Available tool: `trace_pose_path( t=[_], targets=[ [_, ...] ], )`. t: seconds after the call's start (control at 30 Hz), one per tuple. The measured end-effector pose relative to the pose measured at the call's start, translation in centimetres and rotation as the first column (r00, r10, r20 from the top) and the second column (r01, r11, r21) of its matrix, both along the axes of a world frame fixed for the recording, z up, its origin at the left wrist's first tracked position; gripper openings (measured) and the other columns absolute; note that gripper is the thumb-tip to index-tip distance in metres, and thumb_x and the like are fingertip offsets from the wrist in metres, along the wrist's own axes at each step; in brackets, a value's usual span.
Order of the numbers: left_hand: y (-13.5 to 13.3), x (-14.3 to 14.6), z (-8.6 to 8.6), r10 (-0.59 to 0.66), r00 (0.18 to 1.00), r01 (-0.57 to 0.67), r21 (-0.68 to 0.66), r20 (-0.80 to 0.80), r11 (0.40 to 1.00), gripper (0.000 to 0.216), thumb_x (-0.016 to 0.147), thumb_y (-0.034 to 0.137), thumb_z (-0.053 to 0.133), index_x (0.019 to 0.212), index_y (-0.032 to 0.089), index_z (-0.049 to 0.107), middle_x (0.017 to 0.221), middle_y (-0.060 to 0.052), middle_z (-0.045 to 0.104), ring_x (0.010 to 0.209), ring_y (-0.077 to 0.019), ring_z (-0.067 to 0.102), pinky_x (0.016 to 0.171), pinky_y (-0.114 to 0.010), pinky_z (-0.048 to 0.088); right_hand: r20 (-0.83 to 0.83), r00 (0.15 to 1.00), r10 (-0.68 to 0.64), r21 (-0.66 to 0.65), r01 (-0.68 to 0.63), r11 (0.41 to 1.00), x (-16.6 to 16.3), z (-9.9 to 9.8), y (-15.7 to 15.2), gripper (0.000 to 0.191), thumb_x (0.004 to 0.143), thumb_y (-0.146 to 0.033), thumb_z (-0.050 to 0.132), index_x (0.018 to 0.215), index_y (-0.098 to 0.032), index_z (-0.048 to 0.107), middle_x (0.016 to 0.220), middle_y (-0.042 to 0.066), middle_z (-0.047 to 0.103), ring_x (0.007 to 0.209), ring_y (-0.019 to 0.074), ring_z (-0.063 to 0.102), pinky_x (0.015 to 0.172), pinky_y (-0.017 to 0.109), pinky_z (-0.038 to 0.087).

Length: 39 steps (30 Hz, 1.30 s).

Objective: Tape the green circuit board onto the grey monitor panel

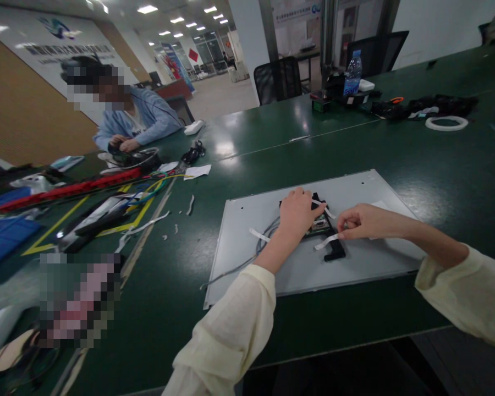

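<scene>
A grey metal panel (pixel 355 192) lies flat on the green table in front of me. A small circuit board with a black bracket (pixel 334 250) sits on it, with grey cables (pixel 268 234) running off to the left. My left hand (pixel 299 212) presses down on the board, fingers curled over it. My right hand (pixel 357 221) pinches the end of a white tape strip (pixel 325 241) that leads to the board. Another white strip (pixel 259 235) holds the cables to the panel.
Another person (pixel 136 118) sits at the far left, hands on a dark object. Red and blue parts, cables and yellow floor-style tape (pixel 136 214) clutter the left side. A water bottle (pixel 352 71), black gear and a white ring (pixel 446 123) stand at the back right.
</scene>
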<state>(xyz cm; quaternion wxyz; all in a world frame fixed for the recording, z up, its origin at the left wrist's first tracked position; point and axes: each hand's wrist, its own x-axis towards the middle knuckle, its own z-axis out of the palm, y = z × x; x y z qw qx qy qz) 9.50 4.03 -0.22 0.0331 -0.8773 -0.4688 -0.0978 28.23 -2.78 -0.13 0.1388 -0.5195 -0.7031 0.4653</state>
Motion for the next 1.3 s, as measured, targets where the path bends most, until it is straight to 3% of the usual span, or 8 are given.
trace_pose_path(
  t=[0.1,0.27,0.47,0.67,0.8,0.9,1.07,1.3],
  targets=[
    [0.1,-0.1,-0.1,-0.003,1.0,0.003,-0.005,0.008,1.0,0.043,0.088,0.053,0.046,0.092,0.014,0.061,0.095,-0.011,0.058,0.093,-0.0242,0.055,0.076,-0.032,0.045,-0.022,1.0,0.004,0.011,-0.004,1.0,-0.1,-0.2,0.1,0.026,0.073,-0.044,0.064,0.079,-0.019,0.066,0.055,-0.004,0.05,0.049,0.0079,0.04,0.05,0.022,0.03],
    [0.1,-0.1,-0.3,0.001,1.0,-0.001,0.003,-0.022,1.0,0.043,0.088,0.054,0.045,0.092,0.014,0.06,0.096,-0.011,0.058,0.094,-0.0239,0.055,0.076,-0.031,0.045,-0.192,0.98,-0.044,0.022,0.05,0.999,-0.4,-0.2,0.0,0.018,0.071,-0.035,0.067,0.078,-0.019,0.066,0.087,0.002,0.061,0.074,0.0123,0.054,0.067,0.024,0.04],
    [0.1,-0.1,0.2,-0.021,0.998,0.02,0.006,0.063,1.0,0.033,0.09,0.043,0.048,0.097,0.013,0.06,0.101,-0.011,0.059,0.096,-0.0236,0.056,0.081,-0.033,0.044,-0.35,0.932,-0.097,-0.157,0.044,0.987,-0.7,0.5,-0.5,0.02,0.072,-0.037,0.066,0.079,-0.018,0.062,0.074,-0.001,0.058,0.062,0.0085,0.048,0.056,0.021,0.035],
    [0.0,-0.7,3.7,-0.233,0.845,0.323,-0.112,0.482,0.94,0.027,0.095,0.027,0.036,0.097,0.016,0.06,0.098,-0.005,0.063,0.09,-0.014,0.058,0.08,-0.026,0.044,-0.481,0.841,-0.248,-0.189,0.177,0.966,-0.6,0.5,-0.3,0.025,0.07,-0.038,0.071,0.079,-0.017,0.061,0.07,-0.002,0.054,0.056,0.0062,0.041,0.049,0.021,0.028],
    [-2.2,-1.5,5.0,-0.352,0.8,0.463,-0.128,0.487,0.877,0.03,0.095,0.029,0.036,0.087,0.015,0.06,0.089,-0.006,0.062,0.085,-0.015,0.056,0.077,-0.027,0.043,-0.525,0.807,-0.27,-0.181,0.204,0.962,-0.7,0.4,-0.4,0.023,0.07,-0.036,0.071,0.079,-0.017,0.062,0.067,-0.002,0.053,0.057,0.007,0.044,0.049,0.021,0.029],
    [-4.1,-2.2,4.2,-0.374,0.812,0.495,-0.188,0.449,0.848,0.028,0.095,0.029,0.037,0.08,0.014,0.057,0.08,-0.003,0.057,0.076,-0.0133,0.053,0.069,-0.025,0.039,-0.494,0.834,-0.248,-0.15,0.199,0.968,-0.7,0.6,-0.5,0.024,0.07,-0.038,0.071,0.081,-0.017,0.064,0.066,-0.002,0.054,0.058,0.0073,0.045,0.05,0.021,0.03],
    [-5.8,-3.0,2.1,-0.209,0.854,0.403,-0.351,0.477,0.845,0.032,0.095,0.03,0.035,0.069,0.016,0.048,0.061,0.004,0.044,0.057,-0.0095,0.043,0.056,-0.022,0.03,-0.359,0.918,-0.17,-0.132,0.13,0.983,-0.3,0.9,-0.3,0.029,0.069,-0.041,0.071,0.082,-0.016,0.066,0.064,-0.002,0.055,0.055,0.0069,0.044,0.05,0.022,0.031],
    [-7.1,-2.9,0.7,-0.089,0.899,0.289,-0.427,0.429,0.857,0.034,0.092,0.032,0.042,0.063,0.015,0.051,0.056,0.003,0.048,0.052,-0.0089,0.042,0.051,-0.023,0.025,-0.231,0.97,-0.082,-0.138,0.051,0.989,0.2,0.5,-0.2,0.043,0.071,-0.037,0.069,0.107,-0.018,0.055,0.06,-0.005,0.054,0.048,0.0069,0.045,0.045,0.02,0.032]
  ],
)
